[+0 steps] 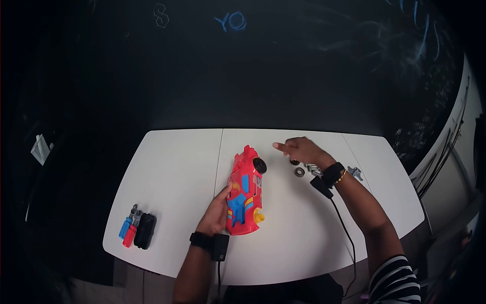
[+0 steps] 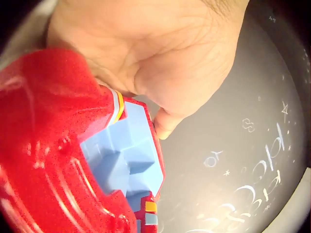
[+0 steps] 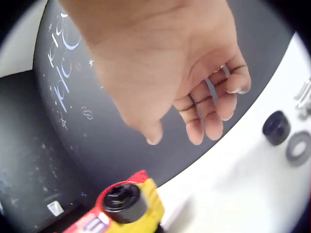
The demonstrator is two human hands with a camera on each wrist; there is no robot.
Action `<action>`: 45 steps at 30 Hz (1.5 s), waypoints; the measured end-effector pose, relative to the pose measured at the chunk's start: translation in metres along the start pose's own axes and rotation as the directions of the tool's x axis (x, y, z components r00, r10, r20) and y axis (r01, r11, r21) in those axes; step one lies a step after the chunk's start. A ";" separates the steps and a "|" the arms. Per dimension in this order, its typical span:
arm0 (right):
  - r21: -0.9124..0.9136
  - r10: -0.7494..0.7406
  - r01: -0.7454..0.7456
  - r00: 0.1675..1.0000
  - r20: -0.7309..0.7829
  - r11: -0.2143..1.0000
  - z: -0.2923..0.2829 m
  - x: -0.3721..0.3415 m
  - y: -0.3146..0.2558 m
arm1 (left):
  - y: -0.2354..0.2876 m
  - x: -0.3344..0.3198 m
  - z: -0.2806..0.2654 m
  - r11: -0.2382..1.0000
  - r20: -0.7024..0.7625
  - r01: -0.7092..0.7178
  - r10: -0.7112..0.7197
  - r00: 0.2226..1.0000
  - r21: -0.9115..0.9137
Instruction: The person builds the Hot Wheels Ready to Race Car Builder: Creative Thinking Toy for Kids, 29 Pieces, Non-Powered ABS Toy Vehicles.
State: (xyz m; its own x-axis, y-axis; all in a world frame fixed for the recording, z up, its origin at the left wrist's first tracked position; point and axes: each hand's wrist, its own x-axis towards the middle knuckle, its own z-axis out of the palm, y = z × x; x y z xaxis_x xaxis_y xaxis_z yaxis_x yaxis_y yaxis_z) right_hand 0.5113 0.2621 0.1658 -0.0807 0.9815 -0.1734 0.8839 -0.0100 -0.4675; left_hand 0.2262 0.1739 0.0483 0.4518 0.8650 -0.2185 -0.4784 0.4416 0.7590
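Note:
My left hand [image 1: 215,210] grips a red toy car [image 1: 255,195] along its left side, the thumb lying against the body. The car has blue windows, yellow trim and one black wheel [image 1: 259,165] near its far end; a yellow hub [image 1: 259,217] shows bare at the near end. In the left wrist view the blue cabin [image 2: 124,150] fills the middle beside the palm. To the right of the car, my right hand [image 1: 302,149] hovers with loosely bent fingers and holds nothing. Close by it lie a loose black wheel [image 3: 276,127] and a grey ring [image 3: 298,148].
Small metallic pieces [image 1: 313,168] and a grey star-shaped part [image 1: 355,173] lie on the white table [image 1: 177,167] at right. At its left edge sit a black case [image 1: 146,231], blue [image 1: 125,228] and red [image 1: 129,236] pieces. A chalkboard wall [image 1: 243,76] rises behind.

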 end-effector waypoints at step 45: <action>-0.476 -0.309 0.290 0.950 0.040 0.830 0.035 -0.021 0.081 | -0.010 0.009 -0.005 0.952 -0.003 -0.112 0.116 0.993 -0.284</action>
State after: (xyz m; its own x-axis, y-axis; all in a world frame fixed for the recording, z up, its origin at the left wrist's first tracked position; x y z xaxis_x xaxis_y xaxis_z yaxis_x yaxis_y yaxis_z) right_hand 0.5687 0.2338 0.1015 -0.3684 0.9280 -0.0548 0.9296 0.3675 -0.0258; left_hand 0.2311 0.1780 0.0355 0.3909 0.9111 -0.1303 -0.7204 0.3910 0.5728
